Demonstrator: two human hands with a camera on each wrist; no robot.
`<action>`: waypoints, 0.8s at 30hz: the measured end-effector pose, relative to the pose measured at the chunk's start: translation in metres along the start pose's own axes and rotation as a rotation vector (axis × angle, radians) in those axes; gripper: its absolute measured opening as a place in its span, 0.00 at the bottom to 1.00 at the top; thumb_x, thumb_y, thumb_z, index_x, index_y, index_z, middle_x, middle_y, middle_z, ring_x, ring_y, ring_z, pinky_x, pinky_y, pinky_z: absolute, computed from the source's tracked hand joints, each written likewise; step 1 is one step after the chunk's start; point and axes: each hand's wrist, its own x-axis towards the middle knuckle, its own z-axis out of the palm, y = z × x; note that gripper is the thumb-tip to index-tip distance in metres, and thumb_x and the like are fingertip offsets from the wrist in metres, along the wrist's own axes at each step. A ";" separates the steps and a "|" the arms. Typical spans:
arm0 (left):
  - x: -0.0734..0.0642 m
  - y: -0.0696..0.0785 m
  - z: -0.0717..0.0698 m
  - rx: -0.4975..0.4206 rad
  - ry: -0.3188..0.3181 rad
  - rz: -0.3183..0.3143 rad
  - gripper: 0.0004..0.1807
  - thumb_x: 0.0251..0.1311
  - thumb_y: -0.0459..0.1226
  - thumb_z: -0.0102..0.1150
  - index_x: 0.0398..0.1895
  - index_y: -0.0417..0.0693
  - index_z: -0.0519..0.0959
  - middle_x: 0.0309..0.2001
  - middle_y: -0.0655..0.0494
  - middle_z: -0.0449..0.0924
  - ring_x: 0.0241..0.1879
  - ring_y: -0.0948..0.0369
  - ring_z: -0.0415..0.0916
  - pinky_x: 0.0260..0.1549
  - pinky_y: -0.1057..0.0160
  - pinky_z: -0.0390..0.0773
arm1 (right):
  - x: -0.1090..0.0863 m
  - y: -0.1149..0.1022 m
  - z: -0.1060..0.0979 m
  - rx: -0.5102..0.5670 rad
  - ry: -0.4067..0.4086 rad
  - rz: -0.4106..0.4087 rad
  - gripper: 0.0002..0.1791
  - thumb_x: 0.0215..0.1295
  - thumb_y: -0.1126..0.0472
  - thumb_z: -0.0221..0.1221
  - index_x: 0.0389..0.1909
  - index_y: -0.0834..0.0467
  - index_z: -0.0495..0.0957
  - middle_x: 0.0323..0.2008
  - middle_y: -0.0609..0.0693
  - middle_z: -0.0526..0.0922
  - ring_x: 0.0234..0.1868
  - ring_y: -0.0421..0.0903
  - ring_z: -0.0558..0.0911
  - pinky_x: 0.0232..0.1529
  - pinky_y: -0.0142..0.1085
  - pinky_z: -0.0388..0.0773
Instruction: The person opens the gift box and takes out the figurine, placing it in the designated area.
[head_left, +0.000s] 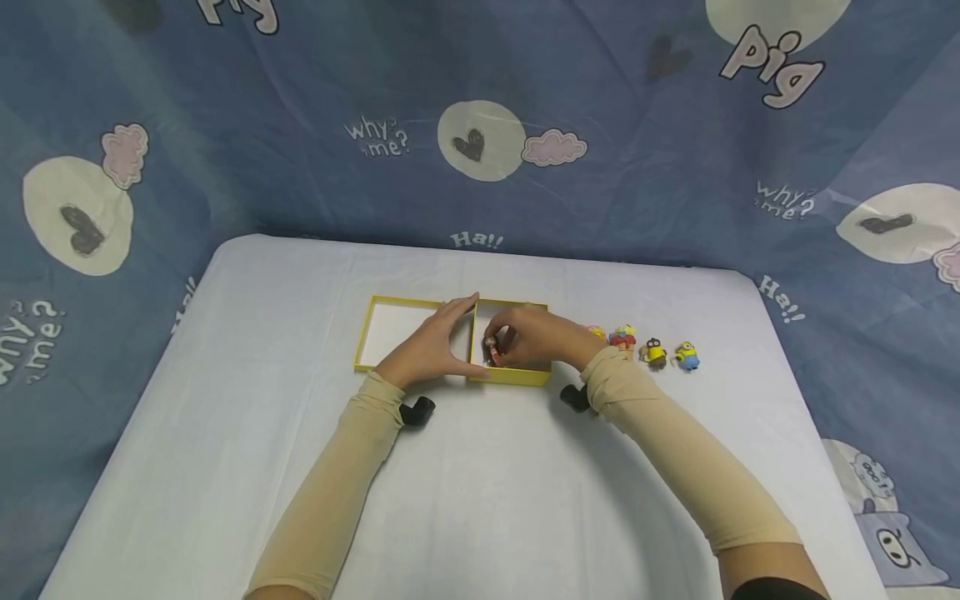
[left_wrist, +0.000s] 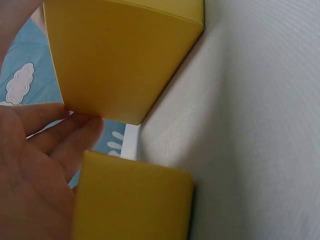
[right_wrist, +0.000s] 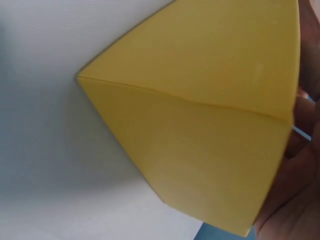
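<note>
In the head view, a shallow yellow box with a pale inside lies at the middle of the table. My left hand spans its left wall, thumb at the near corner and fingers at the far one. The left wrist view shows the fingertips against the yellow box side. Inside the box, my right hand pinches a small reddish toy figure, partly hidden by the fingers. From the right wrist, the box's outer walls cover most of that hand.
Against the box's left side lies a second yellow-rimmed tray or lid, white inside. To the right stand several small toy figures, among them a red one, a yellow and brown one and a yellow and blue one.
</note>
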 end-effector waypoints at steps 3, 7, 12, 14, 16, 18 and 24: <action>-0.001 0.000 0.000 -0.003 -0.001 -0.006 0.70 0.29 0.69 0.73 0.78 0.65 0.46 0.77 0.61 0.48 0.77 0.55 0.46 0.71 0.44 0.58 | 0.000 -0.001 -0.001 -0.018 -0.011 -0.010 0.25 0.51 0.65 0.69 0.53 0.59 0.80 0.51 0.52 0.83 0.43 0.46 0.87 0.46 0.35 0.83; -0.001 0.001 0.000 -0.004 -0.003 -0.017 0.70 0.29 0.70 0.73 0.78 0.68 0.45 0.77 0.62 0.48 0.77 0.55 0.46 0.71 0.43 0.58 | 0.000 -0.002 -0.001 -0.053 -0.040 0.008 0.29 0.50 0.68 0.66 0.58 0.58 0.79 0.54 0.52 0.82 0.45 0.45 0.86 0.47 0.35 0.83; -0.001 0.001 0.000 -0.003 -0.008 -0.013 0.70 0.29 0.70 0.72 0.78 0.65 0.46 0.78 0.61 0.47 0.77 0.53 0.46 0.71 0.42 0.58 | 0.001 -0.002 0.000 -0.087 -0.056 0.018 0.29 0.51 0.68 0.68 0.58 0.58 0.79 0.53 0.51 0.83 0.45 0.43 0.85 0.47 0.34 0.83; -0.001 0.001 0.000 -0.005 -0.008 -0.013 0.70 0.29 0.70 0.72 0.78 0.64 0.46 0.78 0.60 0.47 0.77 0.53 0.46 0.71 0.42 0.58 | 0.002 -0.002 0.001 -0.104 -0.055 0.023 0.29 0.51 0.68 0.68 0.58 0.57 0.79 0.52 0.50 0.83 0.45 0.41 0.85 0.48 0.34 0.82; -0.001 0.001 0.000 -0.004 -0.008 -0.014 0.70 0.29 0.70 0.72 0.78 0.64 0.46 0.78 0.60 0.48 0.77 0.53 0.46 0.71 0.42 0.58 | 0.002 -0.002 0.002 -0.121 -0.050 0.022 0.29 0.51 0.67 0.69 0.58 0.57 0.79 0.51 0.50 0.84 0.45 0.41 0.84 0.48 0.33 0.82; 0.000 0.000 0.000 -0.002 -0.007 -0.011 0.70 0.29 0.70 0.72 0.78 0.63 0.46 0.77 0.60 0.48 0.77 0.54 0.46 0.71 0.43 0.58 | 0.003 -0.002 0.004 -0.132 -0.041 0.017 0.29 0.51 0.67 0.69 0.57 0.57 0.79 0.50 0.50 0.84 0.44 0.41 0.84 0.47 0.33 0.82; 0.000 0.000 0.001 0.004 -0.004 -0.003 0.70 0.29 0.70 0.72 0.78 0.63 0.46 0.77 0.59 0.48 0.77 0.54 0.46 0.71 0.43 0.58 | 0.003 0.000 0.006 -0.124 -0.005 -0.002 0.28 0.49 0.67 0.71 0.56 0.58 0.80 0.49 0.50 0.84 0.42 0.41 0.85 0.45 0.32 0.82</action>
